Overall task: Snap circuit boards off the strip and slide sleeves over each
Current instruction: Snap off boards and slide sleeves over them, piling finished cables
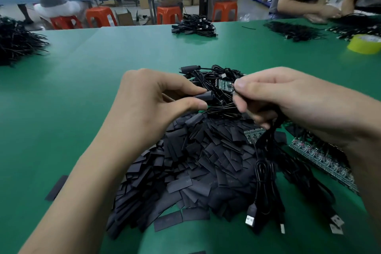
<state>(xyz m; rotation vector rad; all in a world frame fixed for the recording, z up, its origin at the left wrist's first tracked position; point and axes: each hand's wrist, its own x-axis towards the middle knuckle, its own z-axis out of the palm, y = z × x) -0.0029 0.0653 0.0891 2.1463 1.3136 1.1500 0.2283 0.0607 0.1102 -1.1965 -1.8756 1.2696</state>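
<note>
USB plugs (pixel 252 217) lie closest to the near edge of the green tabletop (pixel 103 64), right of centre. Their black cables (pixel 265 171) run up into the right hand. Just left of them I see a broad heap of flat black sleeves (pixel 185 171) spread across the near middle. One loose sleeve (pixel 56 187) lies apart toward the left edge.

On the right side of the heap a circuit board strip (pixel 321 161) lies slantwise, partly hidden under the right wrist. A shorter strip piece (pixel 254 133) pokes out of the heap beside it.

Over the heap, the left hand (pixel 152 105) pinches a held sleeve (pixel 203 96) between thumb and forefinger, its open end pointing right. The right hand (pixel 288 99) faces it: thumb and forefinger clamp on a single circuit board (pixel 224 85), and the lower fingers curl round the cables. Board and held sleeve are near each other but apart.

Behind the hands sits a tangle of cabled boards (pixel 216 74). Farther off, a cable bundle (pixel 193 26) rests at the far edge, a larger cable mound (pixel 16 41) at the left edge, and a yellow-green tape roll (pixel 365 44) toward the far right corner. Beyond it another person's hands (pixel 325 13) work on wires.
</note>
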